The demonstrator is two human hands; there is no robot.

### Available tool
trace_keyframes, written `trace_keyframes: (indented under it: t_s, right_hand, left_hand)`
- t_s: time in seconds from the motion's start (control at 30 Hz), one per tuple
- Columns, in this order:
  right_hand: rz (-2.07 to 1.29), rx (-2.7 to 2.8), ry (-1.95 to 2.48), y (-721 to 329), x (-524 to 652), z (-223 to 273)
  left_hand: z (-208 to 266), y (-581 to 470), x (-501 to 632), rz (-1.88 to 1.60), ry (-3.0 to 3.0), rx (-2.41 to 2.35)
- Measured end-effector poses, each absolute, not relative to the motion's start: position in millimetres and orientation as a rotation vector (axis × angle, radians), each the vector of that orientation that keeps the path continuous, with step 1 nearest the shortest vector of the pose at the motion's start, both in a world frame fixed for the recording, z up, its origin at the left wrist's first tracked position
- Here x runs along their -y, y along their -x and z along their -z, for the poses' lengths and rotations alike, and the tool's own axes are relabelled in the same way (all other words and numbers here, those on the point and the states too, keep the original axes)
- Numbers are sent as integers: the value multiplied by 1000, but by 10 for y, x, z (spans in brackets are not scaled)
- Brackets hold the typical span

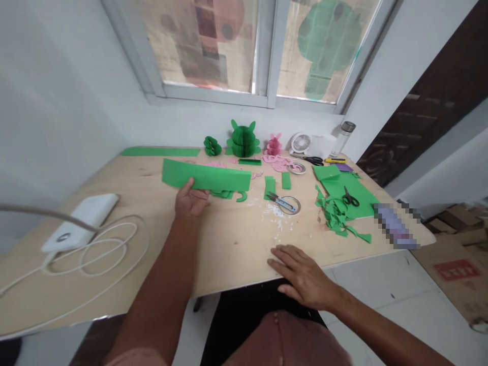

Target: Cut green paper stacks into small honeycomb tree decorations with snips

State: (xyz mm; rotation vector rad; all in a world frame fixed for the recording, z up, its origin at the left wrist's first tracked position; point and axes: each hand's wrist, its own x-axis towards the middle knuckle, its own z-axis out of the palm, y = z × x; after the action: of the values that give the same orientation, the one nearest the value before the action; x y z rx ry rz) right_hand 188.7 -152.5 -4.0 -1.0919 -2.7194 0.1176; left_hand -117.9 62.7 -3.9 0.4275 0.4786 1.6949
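My left hand [191,202] pinches a long strip of green paper [213,176] between thumb and fingers, holding it up over the left middle of the table. Under and beside the strip lie curved green paper cutouts [241,196]. My right hand [299,272] holds nothing; its fingers lie stretched out at the table's front edge. Beyond it rest blue thread snips [286,203] on a roll of tape [299,205], with small white paper bits [277,223] scattered around. Small green paper rectangles [270,187] lie just behind the snips.
White power bank [81,221] and looped cable occupy the left. Along the wall stand green [244,141] and pink [274,146] honeycomb paper figures, a small fan [301,143] and a glass bottle [343,138]. Black scissors [349,197] and green scraps [338,216] lie right.
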Motion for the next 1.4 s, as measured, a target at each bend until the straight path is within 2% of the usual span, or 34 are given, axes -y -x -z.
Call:
trace_keyframes:
  t_s: [0.2, 0.43, 0.7, 0.97, 1.07, 1.4]
  right_hand:
    - [29, 2568, 1312, -1926, 919, 28]
    - [-106, 2663, 1204, -2187, 1460, 36]
    - [30, 2478, 1350, -2173, 917, 24]
    - [-39, 2466, 1280, -2146, 1163, 42]
    - [-122, 2296, 1321, -2100, 940, 21]
    - [-704, 1504, 1235, -1489, -12, -29]
  left_hand:
    - [18, 1165, -594, -1682, -481, -500]
    - [59, 1170, -631, -1676, -429, -523]
    - [14, 1073, -600, -1668, -437, -508]
    - [46, 1098, -629, -1648, -443, -499]
    - [30, 1045, -602, -1621, -447, -490]
    - [-93, 871, -505, -1528, -564, -424]
